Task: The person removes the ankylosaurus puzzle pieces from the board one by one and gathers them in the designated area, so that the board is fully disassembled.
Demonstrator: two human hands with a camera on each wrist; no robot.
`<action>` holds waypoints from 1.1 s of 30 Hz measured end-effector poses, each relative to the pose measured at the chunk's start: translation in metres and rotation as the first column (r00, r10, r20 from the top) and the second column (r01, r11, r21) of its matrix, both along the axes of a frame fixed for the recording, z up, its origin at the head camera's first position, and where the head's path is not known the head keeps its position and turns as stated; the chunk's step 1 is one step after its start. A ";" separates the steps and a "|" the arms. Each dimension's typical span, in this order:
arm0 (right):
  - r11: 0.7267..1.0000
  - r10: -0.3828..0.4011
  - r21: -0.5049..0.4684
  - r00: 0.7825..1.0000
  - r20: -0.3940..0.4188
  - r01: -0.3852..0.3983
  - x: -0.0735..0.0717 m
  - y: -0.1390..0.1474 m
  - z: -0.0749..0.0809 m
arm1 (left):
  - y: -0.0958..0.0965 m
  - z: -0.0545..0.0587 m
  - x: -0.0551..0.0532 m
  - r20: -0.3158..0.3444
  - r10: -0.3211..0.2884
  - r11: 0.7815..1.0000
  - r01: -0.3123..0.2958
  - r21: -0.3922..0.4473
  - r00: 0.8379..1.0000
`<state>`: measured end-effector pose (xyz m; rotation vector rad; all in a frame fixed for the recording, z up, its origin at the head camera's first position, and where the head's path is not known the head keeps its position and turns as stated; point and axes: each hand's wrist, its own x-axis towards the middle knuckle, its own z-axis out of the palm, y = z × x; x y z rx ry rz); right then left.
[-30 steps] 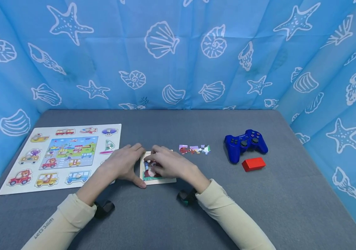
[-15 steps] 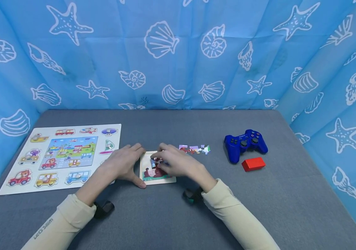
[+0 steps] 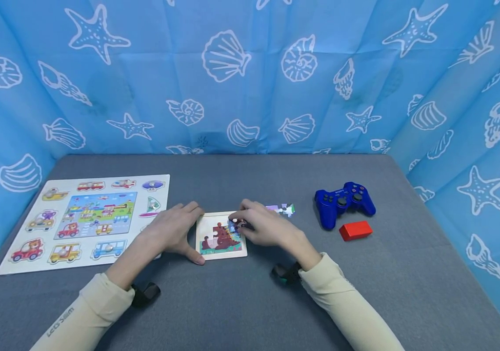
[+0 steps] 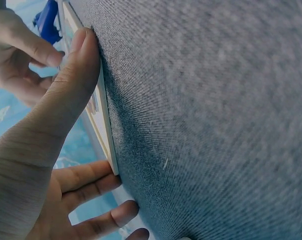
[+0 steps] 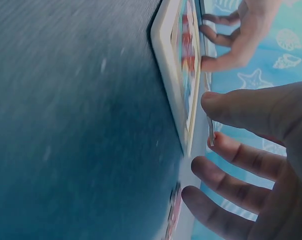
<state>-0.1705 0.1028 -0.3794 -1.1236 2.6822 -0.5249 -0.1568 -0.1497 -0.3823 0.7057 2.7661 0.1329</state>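
A small wooden jigsaw tray [image 3: 205, 222] lies flat, with dark red, pink and green pieces [image 3: 221, 239] fitted in its lower part. My left hand [image 3: 172, 231] rests along the tray's left side, thumb at the near corner and fingertips at the far one. In the left wrist view those fingers look nearly straight. Above the tray's right side, my right hand [image 3: 267, 225] pinches a jigsaw piece [image 3: 234, 224] between thumb and index finger. In the right wrist view that piece [image 5: 211, 134] shows edge-on, apart from the tray.
Loose jigsaw pieces [image 3: 287, 209] lie beyond the right hand, which partly covers them. A large vehicle peg puzzle [image 3: 78, 243] sits at left. A blue game controller [image 3: 344, 202] and a red block [image 3: 355, 230] are at right. A shell-print curtain [image 3: 250, 97] hangs behind.
My right hand has moved rightward across the tray with the jigsaw piece, uncovering the fitted pieces and covering more of the loose ones. My left hand has stayed in place.
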 end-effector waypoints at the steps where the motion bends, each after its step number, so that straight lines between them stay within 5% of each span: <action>1: 1.000 -0.006 -0.002 1.000 -0.001 0.006 0.000 0.003 0.000 | 0.000 0.000 0.000 -0.001 0.001 1.000 -0.001 0.002 1.000; 33: 0.994 -0.105 0.025 0.994 0.018 0.105 -0.001 0.042 -0.003 | -0.001 0.001 0.002 0.000 0.003 1.000 -0.003 0.014 1.000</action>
